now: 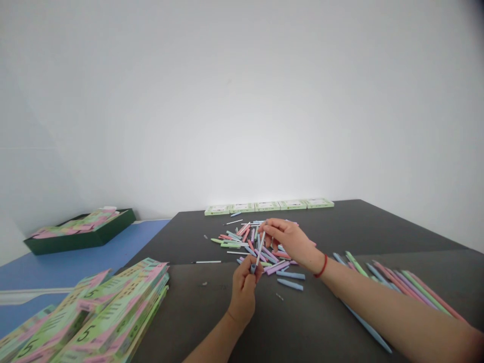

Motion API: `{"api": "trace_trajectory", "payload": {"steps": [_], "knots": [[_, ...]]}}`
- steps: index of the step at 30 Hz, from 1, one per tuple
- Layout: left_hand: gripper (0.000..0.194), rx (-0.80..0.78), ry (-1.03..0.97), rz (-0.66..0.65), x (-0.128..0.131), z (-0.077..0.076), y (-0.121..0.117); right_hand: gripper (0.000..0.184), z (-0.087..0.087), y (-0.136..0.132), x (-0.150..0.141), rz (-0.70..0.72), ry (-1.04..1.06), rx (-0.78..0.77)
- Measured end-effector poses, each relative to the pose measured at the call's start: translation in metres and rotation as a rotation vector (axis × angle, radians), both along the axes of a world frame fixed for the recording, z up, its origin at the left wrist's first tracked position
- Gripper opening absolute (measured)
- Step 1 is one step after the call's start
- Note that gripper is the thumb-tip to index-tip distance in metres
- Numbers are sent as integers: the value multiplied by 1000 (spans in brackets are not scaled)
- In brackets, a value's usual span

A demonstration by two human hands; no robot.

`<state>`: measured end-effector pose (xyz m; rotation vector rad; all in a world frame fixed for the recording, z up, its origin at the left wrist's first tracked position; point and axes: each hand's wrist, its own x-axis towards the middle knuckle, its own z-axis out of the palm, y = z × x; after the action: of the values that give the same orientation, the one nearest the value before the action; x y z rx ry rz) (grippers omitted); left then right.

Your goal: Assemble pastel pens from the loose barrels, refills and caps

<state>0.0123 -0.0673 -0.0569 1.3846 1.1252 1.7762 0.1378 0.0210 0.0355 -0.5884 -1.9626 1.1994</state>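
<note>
A: Hands status?
B: Both closed on small parts. Right hand (289,240) pinches the top end of a thin white stick (260,247). Left hand (244,290) has fingers curled round a blue-grey pen part (253,268).
A: Stick orientation?
B: Tilted, upper end in the right fingertips, lower end down at the left hand. Can't tell if it's seated in the pen part; too small.
A: Where's that happening?
B: Over the near side of the mixed pile (242,237) of pen parts, on the dark worktop (181,312). Pile is pink, blue, green and purple pieces plus white sticks.
A: Strays?
B: One white stick lies left of the pile. Two blue pieces (290,280) sit at its near right edge. A few small clear bits (280,297) are scattered about.
A: Right side?
B: Row of coloured pens (416,290) beyond the right forearm. A blue pen (368,327) pokes out on the near side of the arm. Red cord (321,265) on the right wrist.
A: Rest?
B: Five flat boxes (267,206) end to end along the back, by the wall (242,101). Stacked pink-and-green packs (113,307) near left. Dark green tray (109,232) of similar packs on the blue surface (113,259).
</note>
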Motion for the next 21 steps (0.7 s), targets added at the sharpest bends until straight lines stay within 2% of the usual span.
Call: {"api": "trace_trajectory", "payload": {"steps": [4,7,12,17,21], "knots": [[11,47,67,-42,7,6,-10,18,19,-32,27,-12,116,123],[15,85,111,-93,14,5,-15,15,24,-54,47,7,145,280],[16,117,244,-138,19,2,-21,17,21,-72,66,28,99,440],[16,165,351,-105,17,2,-24,19,13,-76,73,68,93,452],[15,158,357,-78,16,2,-25,19,6,-77,77,84,79,462]]}}
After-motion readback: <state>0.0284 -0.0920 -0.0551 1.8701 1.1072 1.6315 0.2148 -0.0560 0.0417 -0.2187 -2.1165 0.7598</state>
